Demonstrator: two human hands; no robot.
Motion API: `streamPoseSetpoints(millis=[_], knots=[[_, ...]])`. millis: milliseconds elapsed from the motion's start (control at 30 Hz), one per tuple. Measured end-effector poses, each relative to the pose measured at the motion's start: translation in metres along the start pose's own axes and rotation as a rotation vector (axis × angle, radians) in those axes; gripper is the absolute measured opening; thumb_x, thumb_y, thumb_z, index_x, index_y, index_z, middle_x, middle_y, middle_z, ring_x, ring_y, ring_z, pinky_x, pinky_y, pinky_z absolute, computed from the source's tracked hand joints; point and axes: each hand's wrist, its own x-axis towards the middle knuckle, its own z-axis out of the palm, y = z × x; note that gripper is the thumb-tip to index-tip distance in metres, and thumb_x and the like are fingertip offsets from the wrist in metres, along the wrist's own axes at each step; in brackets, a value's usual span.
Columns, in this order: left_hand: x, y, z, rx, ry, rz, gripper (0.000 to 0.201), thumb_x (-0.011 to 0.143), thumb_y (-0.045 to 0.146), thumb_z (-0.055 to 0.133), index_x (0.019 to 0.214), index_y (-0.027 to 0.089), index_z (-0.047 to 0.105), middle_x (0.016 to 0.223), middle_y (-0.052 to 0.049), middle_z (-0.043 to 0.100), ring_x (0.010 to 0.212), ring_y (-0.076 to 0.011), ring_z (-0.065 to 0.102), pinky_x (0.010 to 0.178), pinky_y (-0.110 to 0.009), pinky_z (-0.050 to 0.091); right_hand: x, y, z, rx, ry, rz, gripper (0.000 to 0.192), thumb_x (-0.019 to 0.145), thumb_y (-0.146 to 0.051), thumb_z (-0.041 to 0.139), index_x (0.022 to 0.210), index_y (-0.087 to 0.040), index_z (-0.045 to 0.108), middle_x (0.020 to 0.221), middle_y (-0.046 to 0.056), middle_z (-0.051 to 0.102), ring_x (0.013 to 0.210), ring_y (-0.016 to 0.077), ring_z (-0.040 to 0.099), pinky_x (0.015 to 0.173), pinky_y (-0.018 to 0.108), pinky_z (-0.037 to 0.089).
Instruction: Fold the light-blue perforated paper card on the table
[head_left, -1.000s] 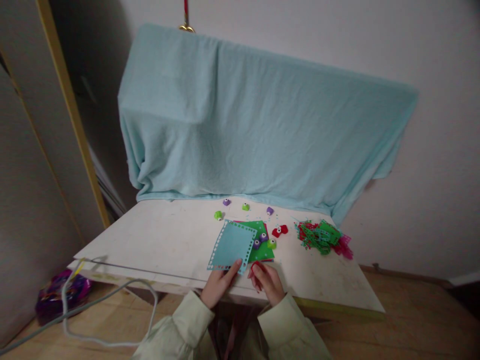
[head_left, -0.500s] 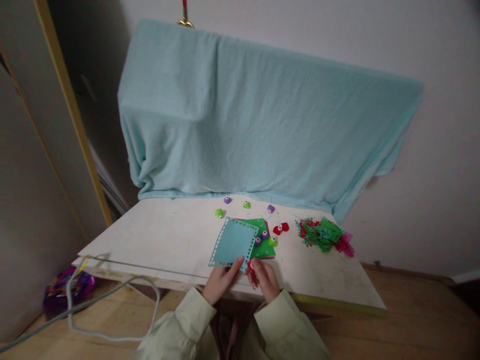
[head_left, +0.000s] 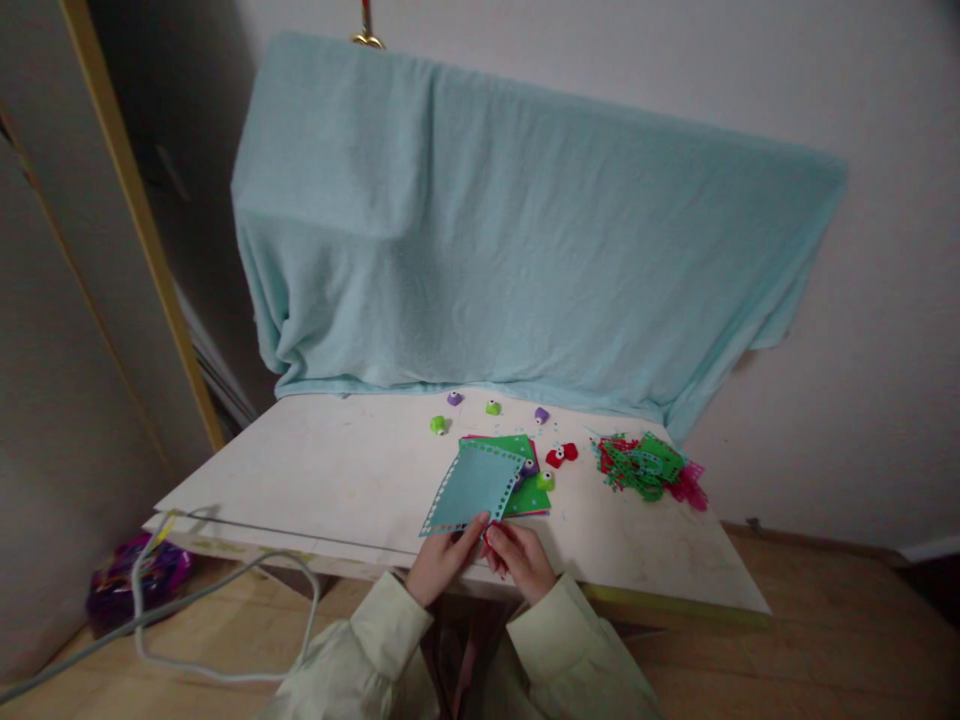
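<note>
White and scuffed, the worktop (head_left: 300, 470) fills the lower view, with both hands close together at its near edge. The left hand (head_left: 442, 560) pinches the bottom edge of a blue perforated sheet (head_left: 476, 480); the right hand (head_left: 525, 562) is closed around a red craft punch (head_left: 490, 532). A second ago that punch was apart from the sheet; now it sits at the lower right corner, and the sheet has shifted rightward, partly covering a purple punch (head_left: 517, 482). Punch and paper thus seem to be lined up for work, though whether the punch bites cannot be told. Just beyond lie a green sheet (head_left: 534, 500) and a lime punch (head_left: 545, 480), with a heap of paper offcuts (head_left: 645, 468) to the right. On the floor at left, a purple packet (head_left: 135, 590) is too blurred to read; no other lettering shows. Behind everything hangs a plain aqua cloth (head_left: 525, 250).
</note>
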Motion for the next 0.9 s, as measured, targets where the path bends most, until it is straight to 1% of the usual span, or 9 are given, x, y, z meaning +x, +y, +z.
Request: streamPoseSetpoints(millis=[133,233,333,533,700,800,867,900], knots=[[0.001,-0.002,0.001,-0.021,-0.003,-0.023,0.033,0.084,0.043,0.051,0.089,0.014,0.066,0.083,-0.005,0.07,0.089,-0.0222,0.06,0.093,-0.035,0.04,0.0,-0.001,0.0,-0.017,-0.017,0.01,0.044,0.078,-0.059,0.054,0.074,-0.015,0.056,0.056,-0.003,0.049,0.047,0.0087,0.04,0.044,0.021,0.03],[0.001,-0.003,0.001,-0.049,-0.002,-0.044,0.033,0.083,0.043,0.053,0.09,0.015,0.067,0.084,-0.005,0.071,0.096,-0.0239,0.059,0.098,-0.038,0.037,-0.002,-0.006,-0.001,-0.053,-0.043,-0.013,0.04,0.077,-0.054,0.058,0.074,-0.014,0.057,0.057,-0.003,0.049,0.049,0.009,0.041,0.045,0.021,0.03],[0.0,-0.004,0.001,-0.052,0.009,-0.046,0.03,0.082,0.041,0.054,0.089,0.016,0.068,0.084,-0.004,0.071,0.102,-0.0243,0.057,0.1,-0.039,0.034,-0.004,-0.01,-0.002,-0.088,-0.077,-0.031,0.038,0.079,-0.051,0.058,0.072,-0.014,0.058,0.054,-0.004,0.046,0.048,0.0091,0.039,0.045,0.021,0.029],[0.0,-0.004,0.001,-0.05,-0.03,-0.044,0.028,0.084,0.039,0.053,0.088,0.015,0.068,0.085,-0.004,0.071,0.102,-0.023,0.057,0.1,-0.038,0.035,-0.005,-0.011,-0.004,-0.155,-0.075,-0.056,0.037,0.082,-0.049,0.055,0.067,-0.015,0.059,0.052,-0.004,0.043,0.049,0.0096,0.039,0.047,0.022,0.029],[0.0,-0.001,0.0,-0.069,-0.017,-0.046,0.029,0.085,0.04,0.052,0.085,0.015,0.068,0.083,-0.004,0.07,0.099,-0.0221,0.057,0.098,-0.036,0.036,-0.006,-0.012,-0.004,-0.2,-0.077,-0.076,0.038,0.083,-0.049,0.053,0.068,-0.015,0.059,0.053,-0.003,0.046,0.05,0.0101,0.041,0.048,0.022,0.03],[0.0,0.002,0.0,-0.056,0.043,-0.061,0.033,0.084,0.043,0.051,0.084,0.014,0.067,0.082,-0.004,0.069,0.096,-0.0228,0.058,0.094,-0.034,0.038,-0.007,-0.016,-0.002,-0.241,-0.045,-0.092,0.04,0.086,-0.049,0.049,0.066,-0.016,0.059,0.053,-0.003,0.047,0.05,0.0105,0.042,0.05,0.022,0.032],[0.001,0.002,0.001,-0.064,0.093,-0.074,0.036,0.084,0.046,0.05,0.083,0.014,0.065,0.078,-0.004,0.068,0.09,-0.0224,0.059,0.088,-0.033,0.041,-0.008,-0.02,-0.004,-0.31,0.02,-0.109,0.04,0.086,-0.048,0.048,0.064,-0.016,0.058,0.054,-0.002,0.048,0.051,0.0111,0.044,0.051,0.023,0.033],[0.001,0.002,0.002,-0.074,0.111,-0.085,0.038,0.084,0.048,0.048,0.081,0.014,0.064,0.073,-0.004,0.067,0.083,-0.0215,0.059,0.083,-0.031,0.043,-0.009,-0.023,-0.007,-0.359,0.069,-0.117,0.04,0.086,-0.048,0.049,0.063,-0.016,0.057,0.054,-0.002,0.049,0.052,0.0116,0.046,0.051,0.023,0.033]])
